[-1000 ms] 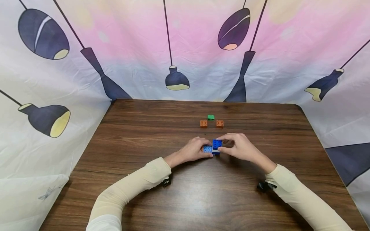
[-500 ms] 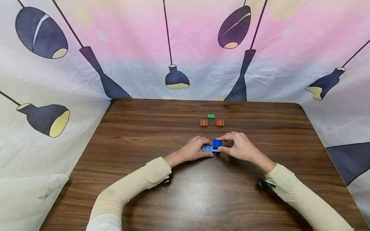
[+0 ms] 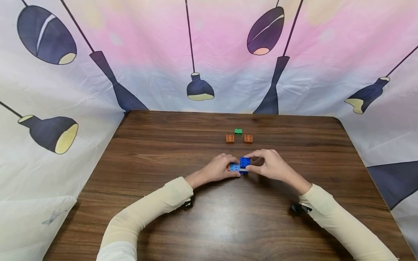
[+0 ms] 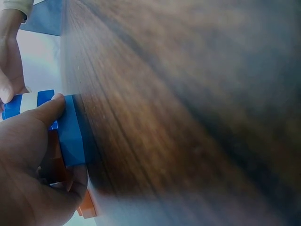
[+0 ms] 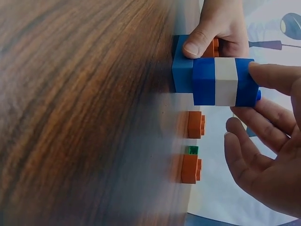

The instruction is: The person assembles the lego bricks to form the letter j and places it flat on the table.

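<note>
On the table stands a build of toy bricks. Its base is a light blue brick (image 5: 182, 73), with studs showing in the head view. Above its right end rise a dark blue brick (image 5: 203, 81), a white brick (image 5: 226, 81) and a top blue brick (image 3: 245, 161). An orange brick (image 4: 53, 162) sits on the left end, partly covered by my left hand (image 3: 218, 168). That hand holds the light blue brick between thumb and fingers. My right hand (image 3: 273, 166) pinches the top blue brick between thumb and index finger; its other fingers curl loosely beside the stack.
Beyond the build lie two loose orange bricks, a left one (image 3: 230, 139) and a right one (image 3: 248, 139). A green brick (image 3: 238, 131) lies behind and between them. The wooden table (image 3: 209, 224) ends at a printed cloth backdrop (image 3: 156, 72).
</note>
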`<state>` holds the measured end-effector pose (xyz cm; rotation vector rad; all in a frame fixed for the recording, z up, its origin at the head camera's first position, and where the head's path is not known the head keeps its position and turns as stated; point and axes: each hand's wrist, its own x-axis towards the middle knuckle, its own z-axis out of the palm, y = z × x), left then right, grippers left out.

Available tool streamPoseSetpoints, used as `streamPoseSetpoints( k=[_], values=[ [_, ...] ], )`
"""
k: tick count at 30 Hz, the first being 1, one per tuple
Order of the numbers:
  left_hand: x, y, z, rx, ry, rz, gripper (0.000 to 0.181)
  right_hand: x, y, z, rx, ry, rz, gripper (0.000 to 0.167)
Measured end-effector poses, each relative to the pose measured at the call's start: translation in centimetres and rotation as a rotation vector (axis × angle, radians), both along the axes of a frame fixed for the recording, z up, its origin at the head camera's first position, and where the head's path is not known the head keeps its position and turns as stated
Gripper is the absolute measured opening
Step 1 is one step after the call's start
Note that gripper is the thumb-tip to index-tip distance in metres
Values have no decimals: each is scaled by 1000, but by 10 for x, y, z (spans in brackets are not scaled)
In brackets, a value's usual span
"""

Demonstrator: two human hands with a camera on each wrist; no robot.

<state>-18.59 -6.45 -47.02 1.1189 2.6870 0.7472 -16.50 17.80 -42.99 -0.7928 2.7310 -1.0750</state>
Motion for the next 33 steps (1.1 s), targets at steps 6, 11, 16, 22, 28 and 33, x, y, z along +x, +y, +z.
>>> streamPoseSetpoints(
  k=[6, 11, 16, 22, 28, 33],
  values=[
    [-1, 2, 0, 0, 12, -6, 42, 0, 2, 0, -2, 23, 24, 35],
    [-1, 1, -1, 1, 14, -4, 42, -1, 4, 0, 10, 52, 48, 38],
    [-1, 1, -2, 5, 16, -6, 42, -4, 8, 4, -17, 81, 27, 41],
    [-2, 0, -3, 5, 15, -2, 42, -12, 14, 11, -44, 90, -23, 38],
    [-1, 0, -3, 1, 21, 0, 42, -26, 18, 7, -46, 115, -71, 37],
    [0, 0, -2, -2, 17, 0, 42, -38, 20, 3, -37, 120, -105, 38]
  ],
)
